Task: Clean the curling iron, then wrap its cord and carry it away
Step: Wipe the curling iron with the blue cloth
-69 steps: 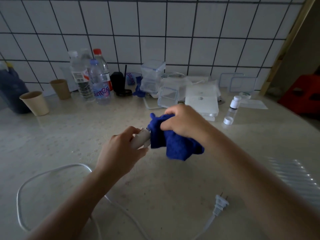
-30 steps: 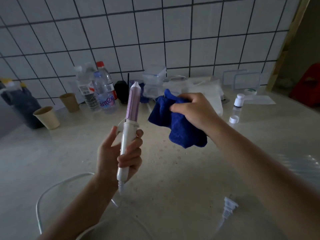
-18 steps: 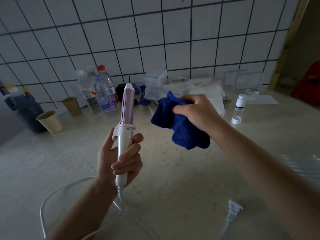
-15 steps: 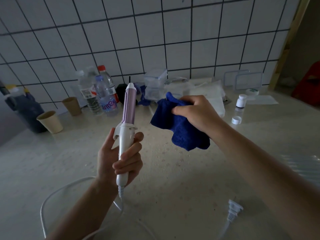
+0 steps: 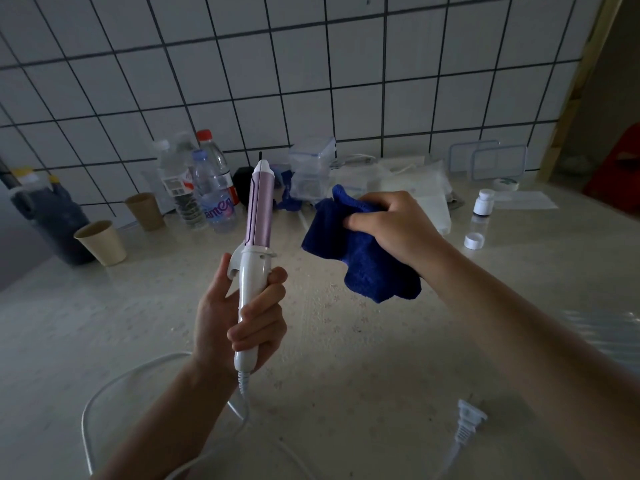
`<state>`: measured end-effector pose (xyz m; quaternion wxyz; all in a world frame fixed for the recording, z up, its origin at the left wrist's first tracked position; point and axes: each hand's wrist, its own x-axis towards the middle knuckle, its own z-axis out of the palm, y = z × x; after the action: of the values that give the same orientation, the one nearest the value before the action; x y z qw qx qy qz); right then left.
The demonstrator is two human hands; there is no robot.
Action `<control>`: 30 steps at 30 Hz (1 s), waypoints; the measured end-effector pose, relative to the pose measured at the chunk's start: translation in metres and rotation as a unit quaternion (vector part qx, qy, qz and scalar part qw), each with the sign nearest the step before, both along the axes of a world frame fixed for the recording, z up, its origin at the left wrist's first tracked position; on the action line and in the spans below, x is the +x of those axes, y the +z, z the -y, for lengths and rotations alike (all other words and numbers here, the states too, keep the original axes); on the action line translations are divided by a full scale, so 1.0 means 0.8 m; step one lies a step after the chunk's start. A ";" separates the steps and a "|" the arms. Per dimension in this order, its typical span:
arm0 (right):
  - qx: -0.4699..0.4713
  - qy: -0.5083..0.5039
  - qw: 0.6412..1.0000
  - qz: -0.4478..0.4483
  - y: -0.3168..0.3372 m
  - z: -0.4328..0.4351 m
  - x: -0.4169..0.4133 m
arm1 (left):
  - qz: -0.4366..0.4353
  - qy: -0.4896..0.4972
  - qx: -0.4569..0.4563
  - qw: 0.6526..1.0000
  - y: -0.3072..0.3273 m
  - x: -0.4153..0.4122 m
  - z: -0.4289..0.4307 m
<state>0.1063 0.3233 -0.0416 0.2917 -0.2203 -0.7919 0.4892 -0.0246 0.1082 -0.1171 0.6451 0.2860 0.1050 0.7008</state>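
The left hand [image 5: 242, 317] closes its grip round the iron [image 5: 258, 216] by its white handle, upright above the desk [image 5: 346, 358]. The right hand [image 5: 394, 230] pinches a blue cloth [image 5: 363, 265] in its grip just beside the barrel. The wipe would probably go best with the cloth wrapped round the barrel and stroked lengthwise. Unlike two seconds before, the iron is bare and raised.

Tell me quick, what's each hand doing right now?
Left hand: closed around the curling iron handle, barrel upright.
Right hand: gripping the blue cloth, apart from the iron.

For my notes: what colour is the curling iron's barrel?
The barrel is light purple; head view.
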 end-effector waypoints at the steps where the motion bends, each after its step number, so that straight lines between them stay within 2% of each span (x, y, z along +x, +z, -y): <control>1: 0.002 0.000 1.000 0.000 0.000 0.000 0.000 | 0.007 -0.001 0.001 1.000 0.002 0.003 -0.001; 7: -0.001 -0.002 1.000 -0.011 0.000 -0.004 0.000 | 0.040 0.002 -0.033 0.999 0.006 0.007 0.001; 17: -0.017 -0.019 0.999 -0.048 0.005 -0.010 0.006 | -0.022 0.021 -0.026 0.999 -0.001 0.001 -0.002; 21: -0.036 -0.029 0.992 -0.119 0.010 -0.013 0.007 | -0.117 0.068 -0.071 0.988 -0.007 0.000 -0.005; 25: 0.000 0.009 0.984 -0.176 0.014 -0.016 0.009 | -0.246 0.123 -0.130 0.953 -0.010 0.008 -0.007; 27: 0.056 0.012 0.986 -0.156 0.013 -0.016 0.009 | -0.282 0.134 -0.129 0.941 -0.009 0.012 -0.006; 30: 0.103 0.024 0.991 -0.077 0.013 -0.015 0.009 | -0.330 0.174 -0.141 0.917 -0.007 0.016 -0.004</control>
<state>0.1133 0.3349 -0.0312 0.3612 -0.1319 -0.8182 0.4275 -0.0119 0.1112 -0.1224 0.4755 0.3845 0.4574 0.6456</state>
